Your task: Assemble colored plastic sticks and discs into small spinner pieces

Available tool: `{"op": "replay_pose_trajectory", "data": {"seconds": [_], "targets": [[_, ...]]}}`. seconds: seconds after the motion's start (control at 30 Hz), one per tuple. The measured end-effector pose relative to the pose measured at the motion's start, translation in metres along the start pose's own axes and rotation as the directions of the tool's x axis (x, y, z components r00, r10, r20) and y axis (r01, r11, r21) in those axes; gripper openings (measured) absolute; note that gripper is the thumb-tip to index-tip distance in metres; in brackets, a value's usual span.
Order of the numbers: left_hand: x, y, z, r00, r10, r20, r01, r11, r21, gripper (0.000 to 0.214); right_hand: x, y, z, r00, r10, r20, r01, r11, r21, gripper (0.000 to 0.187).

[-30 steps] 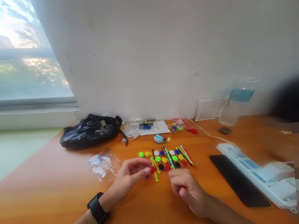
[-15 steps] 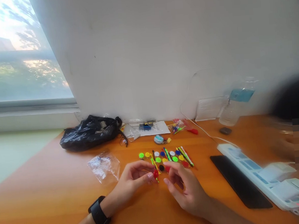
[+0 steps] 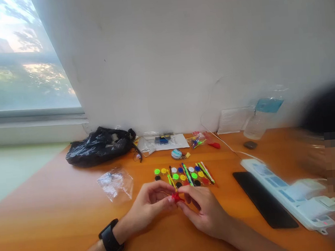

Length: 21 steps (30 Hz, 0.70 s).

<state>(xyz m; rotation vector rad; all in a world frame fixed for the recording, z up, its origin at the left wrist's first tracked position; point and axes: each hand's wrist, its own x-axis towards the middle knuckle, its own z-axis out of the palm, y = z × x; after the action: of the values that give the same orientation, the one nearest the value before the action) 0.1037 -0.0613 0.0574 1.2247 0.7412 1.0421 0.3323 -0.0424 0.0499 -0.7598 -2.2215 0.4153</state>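
Observation:
My left hand (image 3: 151, 203), with a black watch on its wrist, and my right hand (image 3: 200, 209) meet over the orange table (image 3: 62, 220). Both pinch a small red plastic piece (image 3: 176, 197) between their fingertips. Just beyond them lies a cluster of small coloured discs and thin coloured sticks (image 3: 185, 174) in green, yellow, blue, white, black and red.
A crumpled clear bag (image 3: 115, 182) lies left of my hands and a black plastic bag (image 3: 100, 145) by the wall. A black phone (image 3: 264, 199) and white power strip (image 3: 289, 193) lie right. A water bottle (image 3: 262, 115), papers and another person's blurred shape sit at the far right.
My right hand rose from the table and came left to meet my left hand; both now pinch the red piece that the left hand alone held before.

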Motion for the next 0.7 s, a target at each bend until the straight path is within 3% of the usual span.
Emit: {"op": "replay_pose_trajectory", "data": {"seconds": [0.1,0.27,0.4,0.57,0.63,0.7], "targets": [[-0.001,0.002,0.004,0.998,0.052,-0.036,-0.047,0.992,0.116,0.03,0.0,0.002,0.001,1.0,-0.021,-0.013,0.021,1.0,0.01,0.004],[-0.004,0.008,0.01,0.984,0.174,-0.028,-0.157,0.936,0.317,0.024,0.001,-0.001,-0.001,0.999,-0.033,-0.015,0.034,0.996,0.086,0.023],[-0.009,0.011,0.013,0.969,0.246,0.001,-0.215,0.844,0.492,0.017,0.001,-0.004,-0.001,0.996,-0.094,-0.009,0.095,0.991,0.094,0.015],[-0.018,0.014,0.011,0.927,0.371,0.065,-0.279,0.559,0.781,0.012,-0.004,-0.001,0.003,1.0,-0.012,0.002,0.012,0.998,0.063,0.008],[-0.016,0.018,0.001,0.863,0.502,0.058,-0.296,0.41,0.863,0.007,-0.006,0.001,0.003,0.999,0.039,0.002,-0.039,0.996,0.077,0.009],[-0.008,0.026,-0.017,0.778,0.629,0.008,-0.251,0.299,0.921,0.017,-0.008,0.002,0.004,0.997,0.079,-0.004,-0.078,0.991,0.111,0.009]]}}
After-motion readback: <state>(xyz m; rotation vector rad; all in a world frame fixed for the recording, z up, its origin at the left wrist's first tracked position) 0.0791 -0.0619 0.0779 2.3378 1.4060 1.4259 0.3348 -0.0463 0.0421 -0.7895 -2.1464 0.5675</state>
